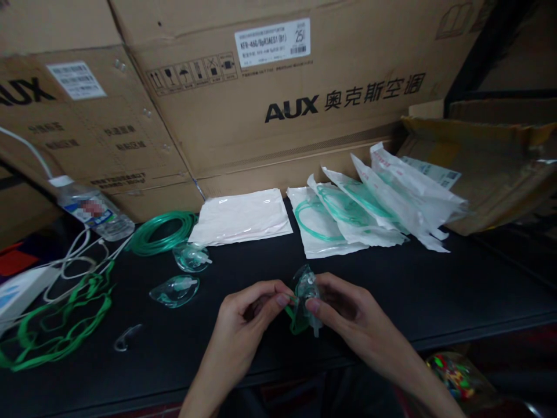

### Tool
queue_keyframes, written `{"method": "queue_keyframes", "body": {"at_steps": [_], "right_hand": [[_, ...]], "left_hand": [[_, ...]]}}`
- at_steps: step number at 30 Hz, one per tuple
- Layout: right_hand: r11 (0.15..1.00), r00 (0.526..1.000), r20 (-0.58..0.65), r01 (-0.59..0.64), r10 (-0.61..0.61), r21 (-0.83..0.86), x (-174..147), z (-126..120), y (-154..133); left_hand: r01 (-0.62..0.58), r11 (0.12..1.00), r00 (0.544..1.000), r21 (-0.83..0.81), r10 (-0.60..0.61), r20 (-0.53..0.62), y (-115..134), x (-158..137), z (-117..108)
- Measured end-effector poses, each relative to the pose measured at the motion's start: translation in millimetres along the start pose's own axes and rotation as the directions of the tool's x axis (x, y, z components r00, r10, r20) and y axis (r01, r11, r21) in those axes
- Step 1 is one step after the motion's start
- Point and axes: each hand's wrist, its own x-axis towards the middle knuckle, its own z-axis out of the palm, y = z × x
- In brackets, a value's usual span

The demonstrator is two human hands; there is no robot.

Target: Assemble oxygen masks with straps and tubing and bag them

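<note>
Over the front of the black table, my right hand [343,302] grips a clear green oxygen mask [307,284] by its side. My left hand [259,307] pinches a green elastic strap [297,322] at the mask's left edge; part of the strap hangs below. Whether the strap passes through the mask's hole is too small to tell. Two more clear masks, one nearer [176,291] and one farther [191,256], lie to the left. A coil of green tubing [163,233] rests behind them.
Several packets with green tubing [343,212] lean beside an open carton [491,174]. A flat white packet [243,217] lies left of them. Green straps [65,331], a small clear piece [126,338], white cables [72,261] and a bottle [93,209] occupy the left. Large cardboard boxes [278,151] stand behind.
</note>
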Motion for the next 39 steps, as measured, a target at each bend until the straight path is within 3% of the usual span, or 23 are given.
{"method": "queue_keyframes", "body": {"at_steps": [12,18,20,23,26,29,39], "right_hand": [[0.996,0.999,-0.043,0.011,-0.015,-0.092,-1,2,7],[0.980,0.992,-0.105,0.056,-0.077,-0.192,1,6,14],[0.973,0.968,-0.199,0.117,-0.156,-0.198,0,7,20],[0.928,0.891,-0.302,0.263,-0.339,-0.264,-4,8,29],[0.819,0.816,-0.242,0.406,-0.524,-0.405,-8,8,28],[0.732,0.782,-0.136,0.486,-0.608,-0.477,-9,7,23],[0.760,0.793,-0.130,0.502,-0.595,-0.412,-6,9,23]], "left_hand": [[-0.053,0.998,0.999,0.023,0.053,0.006,-2,1,-1],[0.030,0.999,0.998,0.034,-0.032,0.047,-8,-1,0],[0.021,0.997,0.999,0.077,-0.024,0.040,-10,-1,1],[0.011,0.991,0.999,0.137,-0.018,0.045,-10,-1,2],[0.018,0.989,0.998,0.144,-0.026,0.053,-10,-1,2],[0.021,0.992,0.998,0.126,-0.029,0.064,-12,-1,2],[-0.001,0.995,0.995,0.098,-0.009,0.101,-11,-3,5]]}}
